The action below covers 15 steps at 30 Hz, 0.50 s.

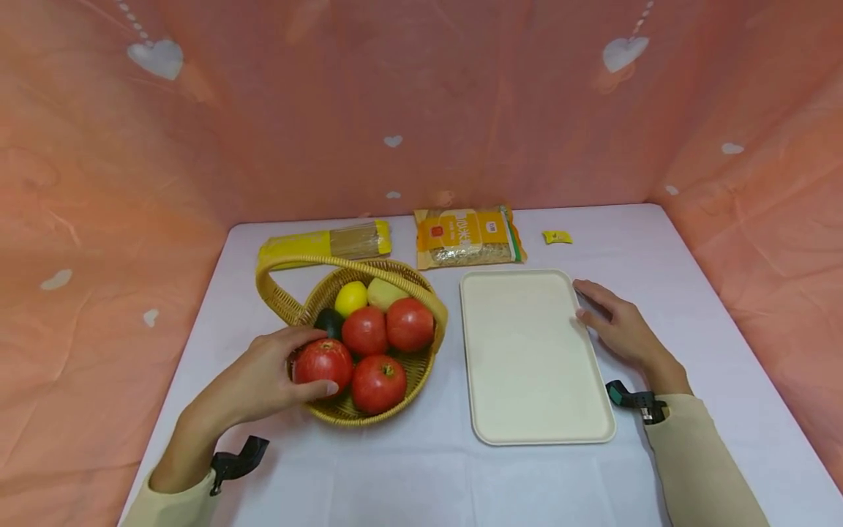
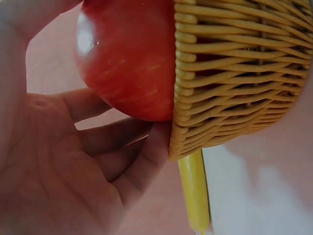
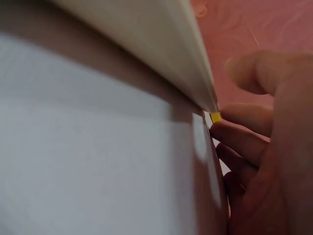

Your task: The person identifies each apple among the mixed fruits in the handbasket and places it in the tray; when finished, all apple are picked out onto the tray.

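At a white table, a person's left hand grips a red fruit at eight o'clock in a wicker basket, thumb and fingers spread about as wide as the fruit itself. The right hand, holding nothing, lies with fingers loosely bent at two o'clock on the tray, fingertips seemingly touching its edge. To an onlooker, the surest hold is even pressure around the fullest part of the glossy skin, with fingers kept from pinching against the rim, the wrist clear of the handle arching from ten to three o'clock, and no nudge to a second red fruit at six. The right hand's light touch should leave the tray square. The left wrist view shows what the head view hides: fingers reaching around the fruit's far side, the palm standing off it, and the fruit bulging past the rim. Whether it bears on the basket's floor, neither tells. The right wrist view alone catches the thumb plainly apart from the tray; only the head view takes in the lemon at eleven o'clock.
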{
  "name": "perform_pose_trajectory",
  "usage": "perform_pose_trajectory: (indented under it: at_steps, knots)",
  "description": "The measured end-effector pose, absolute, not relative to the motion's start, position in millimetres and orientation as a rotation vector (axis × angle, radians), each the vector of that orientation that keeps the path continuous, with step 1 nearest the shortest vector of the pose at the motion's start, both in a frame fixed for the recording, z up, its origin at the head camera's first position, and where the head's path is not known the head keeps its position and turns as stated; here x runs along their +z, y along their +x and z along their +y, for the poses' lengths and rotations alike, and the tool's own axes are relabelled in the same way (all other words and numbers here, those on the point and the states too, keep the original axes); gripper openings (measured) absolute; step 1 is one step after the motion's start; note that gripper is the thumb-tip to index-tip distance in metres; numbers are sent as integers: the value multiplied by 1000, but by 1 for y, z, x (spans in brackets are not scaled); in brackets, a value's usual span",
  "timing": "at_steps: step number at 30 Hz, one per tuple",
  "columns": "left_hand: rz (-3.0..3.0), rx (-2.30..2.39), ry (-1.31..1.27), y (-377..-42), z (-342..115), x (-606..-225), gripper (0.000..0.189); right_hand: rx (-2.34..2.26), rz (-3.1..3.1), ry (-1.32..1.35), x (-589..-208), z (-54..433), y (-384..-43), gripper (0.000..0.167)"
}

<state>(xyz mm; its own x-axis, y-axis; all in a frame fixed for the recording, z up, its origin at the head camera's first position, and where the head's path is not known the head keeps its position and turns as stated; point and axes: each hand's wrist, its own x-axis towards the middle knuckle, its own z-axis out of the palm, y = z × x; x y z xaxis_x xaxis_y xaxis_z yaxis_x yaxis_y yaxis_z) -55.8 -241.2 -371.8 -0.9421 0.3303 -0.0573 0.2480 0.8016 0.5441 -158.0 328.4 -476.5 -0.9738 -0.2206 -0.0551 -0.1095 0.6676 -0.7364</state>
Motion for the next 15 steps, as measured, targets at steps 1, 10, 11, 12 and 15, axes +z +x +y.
perform_pose_trajectory:
  at_steps: [1, 10, 11, 12, 15]
  knots:
    - [2835, 829, 458, -55, -241, -372, 73, -1191, 2745, -281, -477, 329, -158, 66]
    - [2864, 955, 477, -51, -244, -383, 75, -1108, 2790, -331, -478, 331, -161, 68]
    - [2862, 1003, 495, -51, -245, -384, 75, -1095, 2793, -327, -479, 331, -161, 69]
    - [2862, 1049, 510, -51, -245, -385, 75, -1086, 2793, -324, -479, 331, -161, 69]
    - [2820, 1207, 548, -51, -247, -386, 76, -1062, 2794, -315, -480, 332, -160, 70]
